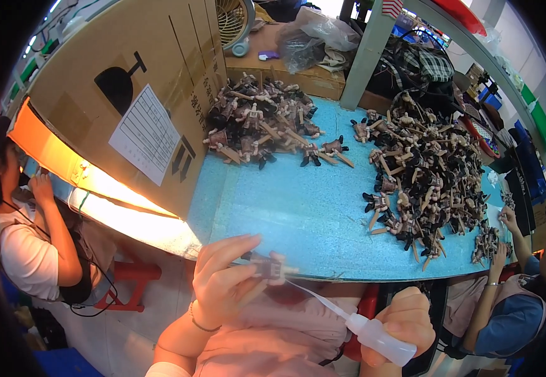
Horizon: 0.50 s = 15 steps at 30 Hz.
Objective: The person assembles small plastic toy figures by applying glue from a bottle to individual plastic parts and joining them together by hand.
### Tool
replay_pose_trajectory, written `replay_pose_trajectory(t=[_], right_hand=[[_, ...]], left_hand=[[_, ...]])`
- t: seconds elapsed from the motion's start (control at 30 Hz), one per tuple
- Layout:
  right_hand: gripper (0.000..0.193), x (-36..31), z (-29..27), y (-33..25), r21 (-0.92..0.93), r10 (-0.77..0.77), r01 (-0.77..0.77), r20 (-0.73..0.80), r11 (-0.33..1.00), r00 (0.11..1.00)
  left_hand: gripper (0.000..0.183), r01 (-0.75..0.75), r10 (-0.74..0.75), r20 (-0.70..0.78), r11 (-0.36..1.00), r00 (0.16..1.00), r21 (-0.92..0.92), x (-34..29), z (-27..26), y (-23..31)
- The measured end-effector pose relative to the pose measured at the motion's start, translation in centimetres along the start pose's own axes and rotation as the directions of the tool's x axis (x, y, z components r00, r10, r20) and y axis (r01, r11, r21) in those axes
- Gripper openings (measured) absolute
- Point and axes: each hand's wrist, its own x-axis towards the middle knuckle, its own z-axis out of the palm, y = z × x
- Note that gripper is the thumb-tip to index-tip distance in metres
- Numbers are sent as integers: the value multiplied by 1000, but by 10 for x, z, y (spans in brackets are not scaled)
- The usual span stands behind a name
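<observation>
One figure [268,270] clamped in left hand [223,276], one bottle [383,340] gripped in right hand [409,319], nozzle [329,304] near figure: apparently a dispensing step, next move likely calling for steady aim.

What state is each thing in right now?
Figure: held, blurred
Left hand: holding the figure
Squeeze bottle: tilted, nozzle toward the figure
Right hand: gripping squeeze bottle
Left figure pile: loosely heaped
Right figure pile: loosely heaped
Cardboard box: standing
Plastic bag: crumpled
Fan: on/off unclear

Workshop, heaped figurines [433,173], blue workbench [273,201], co-workers [31,251]
</observation>
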Motion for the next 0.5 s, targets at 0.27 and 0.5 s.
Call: replay_pose_trajectory(t=[0.27,0.5], right_hand=[[50,2,1,-2,21,-23,24,-27,999,999],[48,2,3,-4,-6,16,-16,48,1000,999]], left_hand=[[35,141,-135,56,981,989,-136,-5,-1,3],[29,170,-159,70,964,985,-203,-9,-2,0]])
